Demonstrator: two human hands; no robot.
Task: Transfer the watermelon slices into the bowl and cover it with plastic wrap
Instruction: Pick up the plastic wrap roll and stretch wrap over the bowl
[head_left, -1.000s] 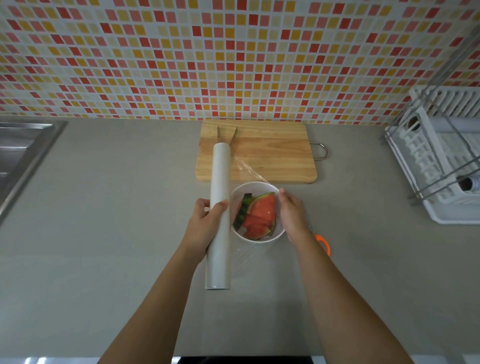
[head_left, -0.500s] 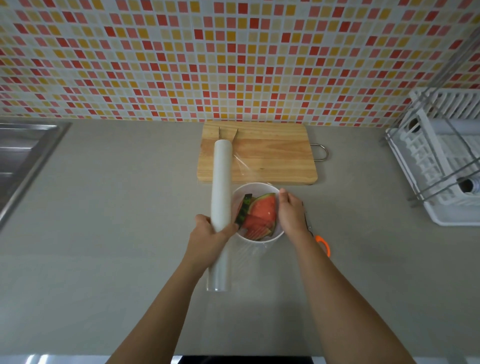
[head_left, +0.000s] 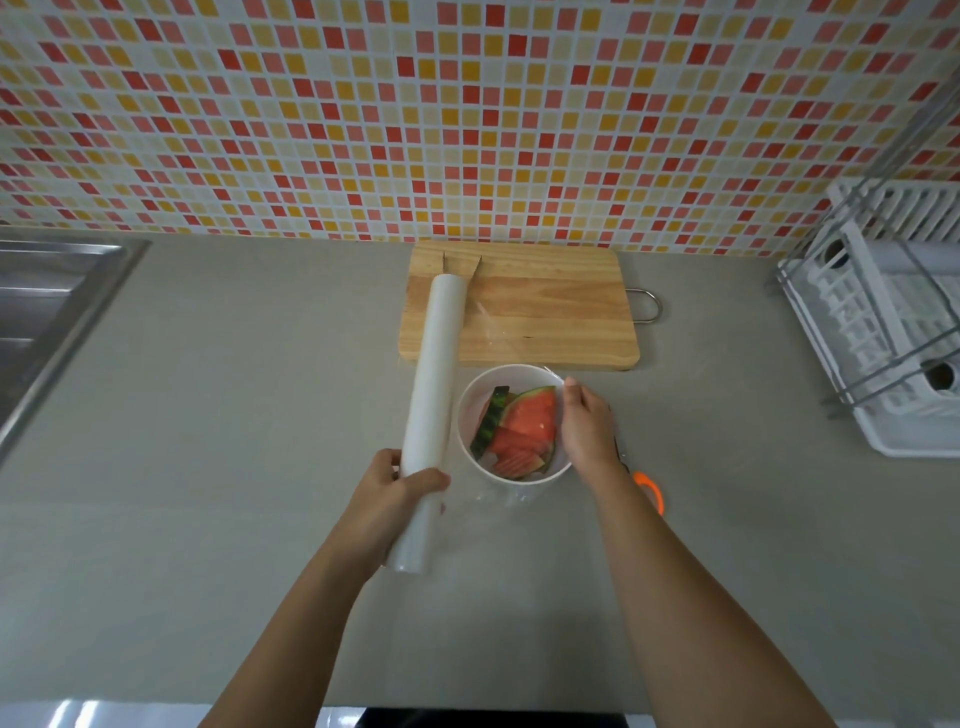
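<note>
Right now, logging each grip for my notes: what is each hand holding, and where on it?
The left hand grips the plastic wrap roll near its lower end. The right hand pinches the film's free edge at the bowl rim.

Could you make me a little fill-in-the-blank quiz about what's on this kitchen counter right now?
1. The left hand grips a roll of ____.
2. The watermelon slices lie inside a white ____.
3. The wooden cutting board lies between the bowl and the tiled ____.
4. The right hand rests at the bowl's ____ side.

Missing words: plastic wrap; bowl; wall; right
</note>
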